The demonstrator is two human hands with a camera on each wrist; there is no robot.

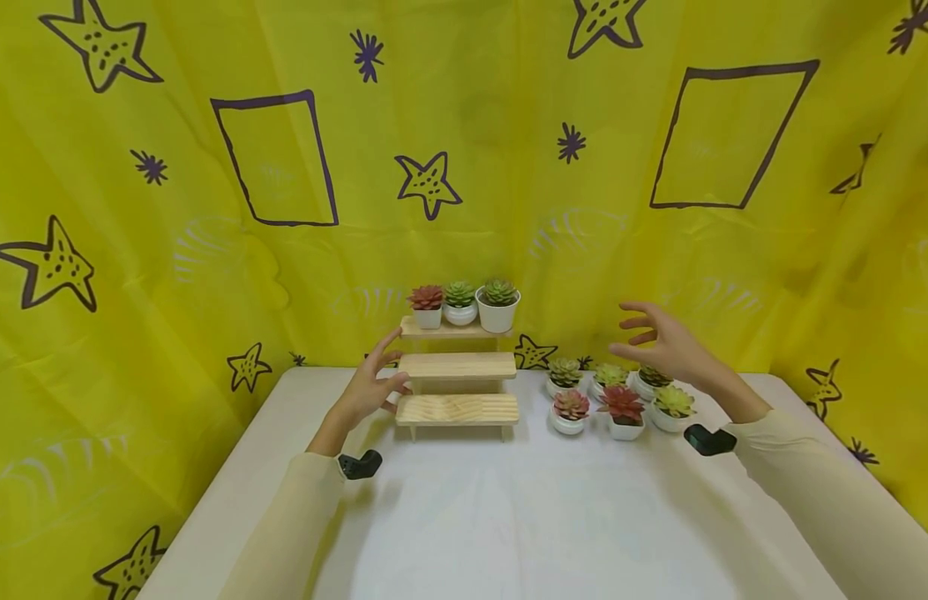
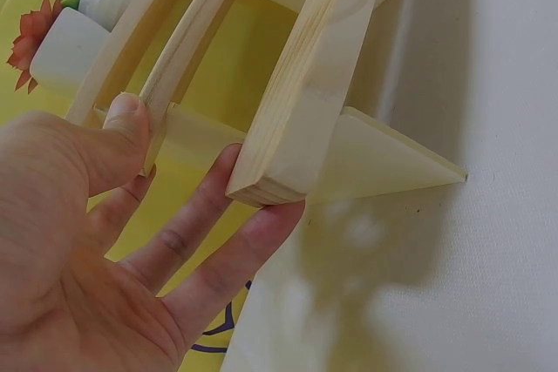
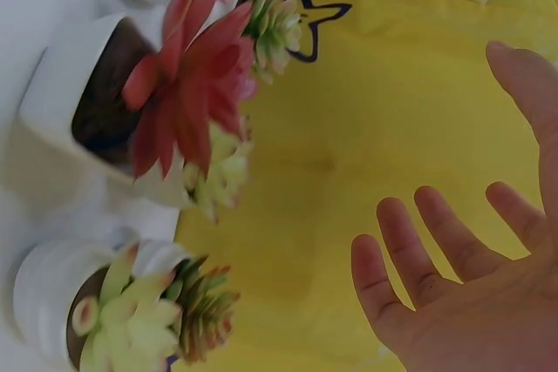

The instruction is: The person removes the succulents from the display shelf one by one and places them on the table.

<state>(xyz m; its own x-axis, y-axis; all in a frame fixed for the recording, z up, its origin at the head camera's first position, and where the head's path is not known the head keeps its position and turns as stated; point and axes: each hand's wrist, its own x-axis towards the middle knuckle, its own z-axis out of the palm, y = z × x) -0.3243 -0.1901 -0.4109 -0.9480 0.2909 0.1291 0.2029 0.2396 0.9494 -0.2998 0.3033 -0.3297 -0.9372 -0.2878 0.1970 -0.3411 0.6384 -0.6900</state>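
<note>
A three-tier wooden stand [image 1: 456, 365] stands at the back of the table, with three potted succulents on its top tier: a red one [image 1: 426, 305], a small green one [image 1: 460, 303] and a larger green one [image 1: 498, 305]. At the stand's left end, my left hand [image 1: 365, 390] pinches the middle tier [image 2: 187, 37] between thumb and a finger, while other fingers touch the lowest tier [image 2: 305, 84]. My right hand [image 1: 670, 343] hovers with spread, bent fingers above the potted succulents on the right, holding nothing. Nearest it are a dark red succulent [image 3: 196, 84] and a yellow-green one [image 3: 131, 320].
Several potted succulents cluster right of the stand, among them a pink one [image 1: 569, 410] and a pale green one [image 1: 565, 373] behind it. A yellow curtain [image 1: 464, 242] with drawn stars hangs behind the white table [image 1: 509, 517].
</note>
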